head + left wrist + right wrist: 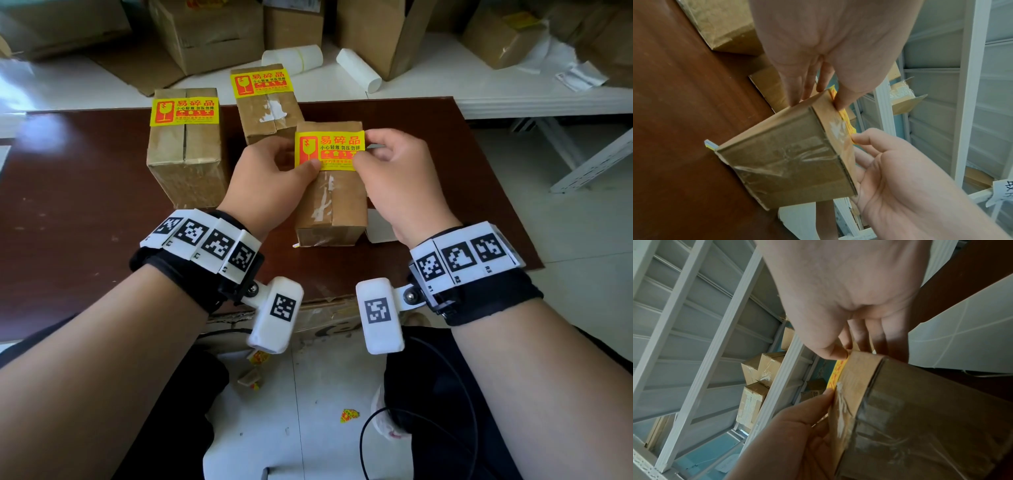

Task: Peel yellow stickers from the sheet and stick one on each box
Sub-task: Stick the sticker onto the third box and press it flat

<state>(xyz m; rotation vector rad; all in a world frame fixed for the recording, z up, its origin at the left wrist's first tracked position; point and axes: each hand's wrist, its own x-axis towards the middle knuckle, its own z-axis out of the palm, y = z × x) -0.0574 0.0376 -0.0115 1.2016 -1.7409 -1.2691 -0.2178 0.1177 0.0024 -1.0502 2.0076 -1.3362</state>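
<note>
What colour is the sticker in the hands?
Yellow sticker with red and black print, clearest in the head view.

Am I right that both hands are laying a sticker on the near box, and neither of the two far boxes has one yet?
Not quite. Both far boxes already carry a yellow sticker: the left box and the back box, as the head view shows. The rest holds: the left hand and right hand are laying a sticker on the near box.
</note>
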